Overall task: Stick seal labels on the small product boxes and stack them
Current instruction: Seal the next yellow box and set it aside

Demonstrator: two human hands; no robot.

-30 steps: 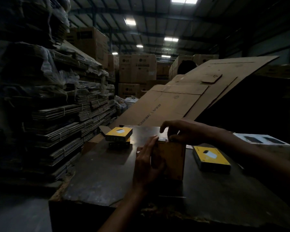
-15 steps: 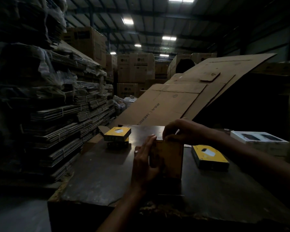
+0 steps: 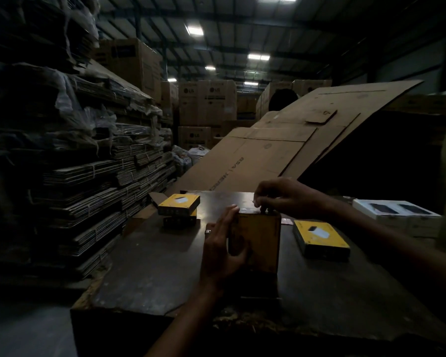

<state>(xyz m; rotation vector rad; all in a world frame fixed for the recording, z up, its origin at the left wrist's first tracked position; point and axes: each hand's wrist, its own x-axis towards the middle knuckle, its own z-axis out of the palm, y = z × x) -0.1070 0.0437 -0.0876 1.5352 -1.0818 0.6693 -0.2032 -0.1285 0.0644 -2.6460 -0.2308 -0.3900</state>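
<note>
A yellow product box (image 3: 262, 243) stands on edge on the dark table (image 3: 160, 266). My left hand (image 3: 220, 249) grips its left side, a ring on one finger. My right hand (image 3: 281, 198) reaches over the box, its fingertips pinched on the top edge; any label under them is too small to tell. To the far left lies a stack of two yellow boxes (image 3: 178, 208). One more yellow box (image 3: 319, 237) lies flat to the right.
White boxes (image 3: 397, 215) sit at the table's right edge. A large flattened cardboard sheet (image 3: 281, 150) leans behind the table. Bundled flat cartons (image 3: 75, 176) are piled high on the left. Big cartons (image 3: 206, 104) stand in the background.
My right hand's fingers have curled tighter and shifted a little right along the box's top edge. The left hand and the box stay in place.
</note>
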